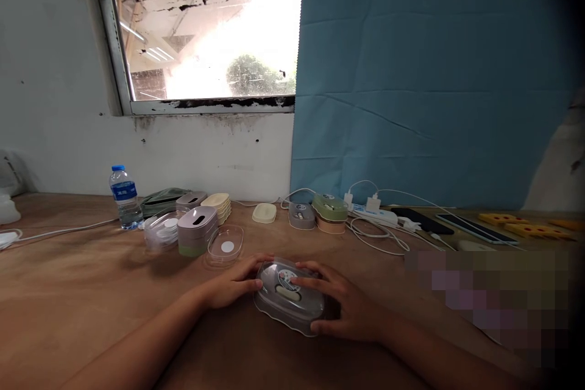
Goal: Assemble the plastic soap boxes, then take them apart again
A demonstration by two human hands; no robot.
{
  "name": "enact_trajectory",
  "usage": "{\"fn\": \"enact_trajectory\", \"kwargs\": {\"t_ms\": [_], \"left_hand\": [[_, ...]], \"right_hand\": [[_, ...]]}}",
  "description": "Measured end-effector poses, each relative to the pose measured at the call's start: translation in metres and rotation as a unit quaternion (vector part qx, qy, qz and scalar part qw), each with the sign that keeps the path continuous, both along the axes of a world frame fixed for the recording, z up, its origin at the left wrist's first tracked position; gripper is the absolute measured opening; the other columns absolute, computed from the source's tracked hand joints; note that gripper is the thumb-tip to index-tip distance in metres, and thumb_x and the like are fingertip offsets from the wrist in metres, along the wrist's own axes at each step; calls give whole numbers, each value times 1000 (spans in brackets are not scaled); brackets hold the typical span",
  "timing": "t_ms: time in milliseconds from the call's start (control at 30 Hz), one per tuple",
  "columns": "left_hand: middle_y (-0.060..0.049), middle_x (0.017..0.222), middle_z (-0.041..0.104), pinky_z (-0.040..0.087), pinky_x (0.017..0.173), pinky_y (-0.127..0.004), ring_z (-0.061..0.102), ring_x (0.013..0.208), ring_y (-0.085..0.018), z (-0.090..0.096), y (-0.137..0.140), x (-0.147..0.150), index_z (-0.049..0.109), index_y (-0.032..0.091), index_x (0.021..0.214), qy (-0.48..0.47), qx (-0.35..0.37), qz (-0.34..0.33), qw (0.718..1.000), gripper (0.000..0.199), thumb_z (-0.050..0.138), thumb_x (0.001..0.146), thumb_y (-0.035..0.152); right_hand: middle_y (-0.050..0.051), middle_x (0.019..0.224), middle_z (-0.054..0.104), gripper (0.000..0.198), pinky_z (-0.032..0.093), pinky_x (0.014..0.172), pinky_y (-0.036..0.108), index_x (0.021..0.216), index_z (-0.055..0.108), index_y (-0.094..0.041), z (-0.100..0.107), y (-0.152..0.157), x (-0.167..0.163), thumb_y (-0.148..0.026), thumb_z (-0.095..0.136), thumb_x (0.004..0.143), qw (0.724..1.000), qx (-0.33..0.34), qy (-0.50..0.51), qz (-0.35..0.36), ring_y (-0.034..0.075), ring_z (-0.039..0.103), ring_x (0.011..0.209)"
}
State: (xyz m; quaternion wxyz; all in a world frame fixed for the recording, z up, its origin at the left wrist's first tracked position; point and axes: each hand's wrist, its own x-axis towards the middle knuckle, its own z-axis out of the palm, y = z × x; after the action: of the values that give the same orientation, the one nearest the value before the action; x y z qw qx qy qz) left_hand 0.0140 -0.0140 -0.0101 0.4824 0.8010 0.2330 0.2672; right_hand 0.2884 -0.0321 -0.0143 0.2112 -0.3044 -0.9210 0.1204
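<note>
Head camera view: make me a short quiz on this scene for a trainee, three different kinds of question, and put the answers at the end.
1. Multiple choice: what do the left hand and the right hand both touch?
A) the water bottle
B) the gray box with a clear cover
C) the power strip

2. True or false: the bottle cap is red.

3. Short answer: which hand is nearer the stack with a lilac box on top?

Key
1: B.
2: False; the bottle cap is blue.
3: The left hand.
</note>
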Motion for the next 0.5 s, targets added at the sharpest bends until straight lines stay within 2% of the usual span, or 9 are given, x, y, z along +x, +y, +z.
{"fn": "enact_trajectory", "kwargs": {"t_ms": [367,500], "left_hand": [[-6,139,26,23,103,-39,28,126,-21,-4,3,-2,29,26,130,28,43,7,999,48,44,85,30],[-7,140,22,23,104,-39,24,127,-23,-6,2,-2,24,26,132,52,85,8,995,75,65,69,25]], "right_hand": [[5,134,34,62,33,96,41,126,40,-34,-1,2,2,-54,58,70,999,33,-26,-8,27,36,118],[6,135,33,61,33,96,43,128,37,-33,-2,5,5,-53,55,73,997,62,-42,6,28,35,119]]}}
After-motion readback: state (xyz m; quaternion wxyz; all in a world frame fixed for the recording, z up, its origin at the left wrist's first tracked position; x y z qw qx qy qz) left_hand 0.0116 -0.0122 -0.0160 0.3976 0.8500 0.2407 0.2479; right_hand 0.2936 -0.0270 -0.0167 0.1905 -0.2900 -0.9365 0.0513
